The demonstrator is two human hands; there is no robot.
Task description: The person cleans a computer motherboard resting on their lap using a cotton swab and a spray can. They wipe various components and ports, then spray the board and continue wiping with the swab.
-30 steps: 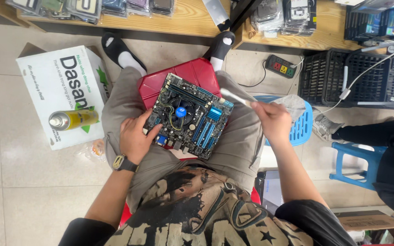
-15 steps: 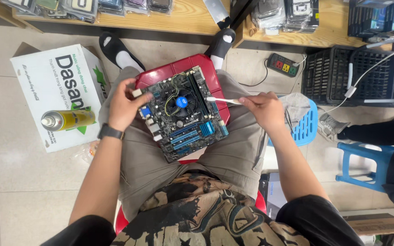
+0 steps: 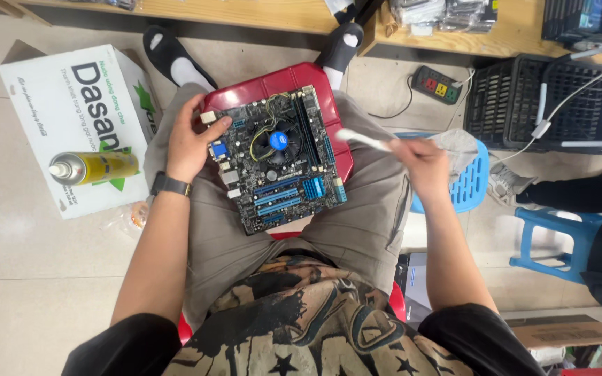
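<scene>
A black computer motherboard (image 3: 276,160) with a round fan and blue heatsink lies across my lap, over a red stool (image 3: 280,80). My left hand (image 3: 189,143) grips its left edge beside the ports, a dark watch on that wrist. To the right of the board, my right hand (image 3: 423,163) holds a white brush (image 3: 360,139) whose head points left, just off the board's right edge and slightly blurred.
A white cardboard box (image 3: 57,104) stands at my left with a yellow spray can (image 3: 95,168) lying on it. A power strip (image 3: 440,85), black crates (image 3: 552,97) and blue stools (image 3: 468,184) are at the right. Another person's dark sleeve (image 3: 593,195) reaches in from the right.
The board has turned on my lap and now lies more upright. My left hand shifted along its left edge. My right hand drew the brush off the board to the right.
</scene>
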